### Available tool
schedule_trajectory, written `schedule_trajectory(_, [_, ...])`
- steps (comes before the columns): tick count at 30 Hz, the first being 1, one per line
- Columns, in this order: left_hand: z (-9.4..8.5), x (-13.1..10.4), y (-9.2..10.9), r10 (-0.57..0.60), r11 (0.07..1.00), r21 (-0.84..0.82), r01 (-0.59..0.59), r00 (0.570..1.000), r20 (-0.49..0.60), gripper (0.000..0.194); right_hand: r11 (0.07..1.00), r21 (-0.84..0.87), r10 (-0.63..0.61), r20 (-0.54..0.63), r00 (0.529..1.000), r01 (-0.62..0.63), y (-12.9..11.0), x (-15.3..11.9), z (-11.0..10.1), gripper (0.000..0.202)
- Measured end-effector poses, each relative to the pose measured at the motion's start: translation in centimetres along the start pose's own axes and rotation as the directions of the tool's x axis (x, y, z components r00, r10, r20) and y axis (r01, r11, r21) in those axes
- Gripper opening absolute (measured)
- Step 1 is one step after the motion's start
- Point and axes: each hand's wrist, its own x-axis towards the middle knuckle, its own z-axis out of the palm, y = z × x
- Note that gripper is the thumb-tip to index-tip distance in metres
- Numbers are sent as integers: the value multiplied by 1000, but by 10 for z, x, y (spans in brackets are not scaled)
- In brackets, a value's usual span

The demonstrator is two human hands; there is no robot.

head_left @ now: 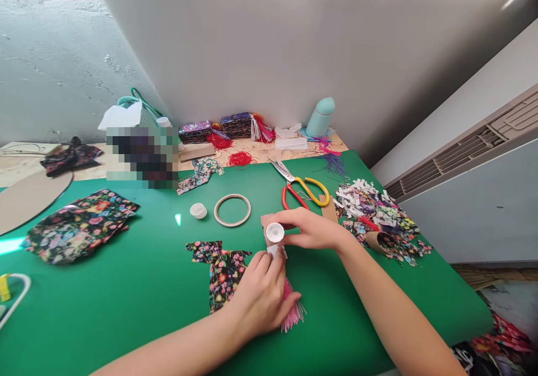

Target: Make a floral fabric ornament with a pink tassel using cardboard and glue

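A white glue stick (275, 232), seen end-on from above, is gripped between the thumb and fingers of my right hand (309, 227). It stands over a small cardboard piece (266, 219) with a white part at its near end. The fingertips of my left hand (263, 292) hold that near end down, and its thumb lies over a pink tassel (293, 315) spreading toward me. Black floral fabric (225, 269) lies flat at the left hand, partly covered by it. An open white cap (198, 210) sits left of a tape roll (232, 210).
Yellow-and-red-handled scissors (300, 184) lie beyond my right hand. A heap of scraps (378, 213) is at right, with a cardboard tube (377, 241). Folded floral fabric (84, 224) lies at left. Along the back are red thread (240, 158) and a turquoise bottle (321, 117).
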Motion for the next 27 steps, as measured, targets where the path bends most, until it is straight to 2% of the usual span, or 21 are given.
schedule_trajectory(2, [-1, 0, 0, -5, 1000, -5, 5, 1000, 15, 57, 1000, 15, 7, 4, 1000, -7, 0, 0, -1, 33])
schedule_trajectory(6, [-1, 0, 0, -5, 1000, -2, 5, 1000, 22, 57, 1000, 1, 24, -69, 997, -23, 1, -1, -1, 35])
schedule_trajectory(11, [0, 0, 0, 13, 1000, 10, -13, 1000, -20, 56, 997, 45, 63, -17, 998, -62, -3, -3, -1, 34])
schedule_trajectory(15, [1, 0, -2, 19, 1000, 13, -18, 999, -27, 55, 997, 43, 75, -116, 990, -71, -5, -4, 3, 34])
schedule_trajectory(19, [1, 0, -4, 31, 1000, -1, -31, 999, -15, 58, 996, -36, 68, -247, 967, -79, -5, -5, 8, 29])
schedule_trajectory(22, [1, -1, -5, 38, 999, -8, -38, 999, -5, 59, 993, -60, 64, -435, 898, -100, -7, -6, 8, 25])
schedule_trajectory(24, [2, -1, -5, 43, 999, 3, -43, 999, -5, 59, 994, 67, 107, -551, 827, -85, -9, -7, 6, 27])
schedule_trajectory(27, [3, -1, -5, 52, 999, 7, -51, 998, -28, 58, 938, 342, 199, -648, 735, 49, -10, -9, 2, 47])
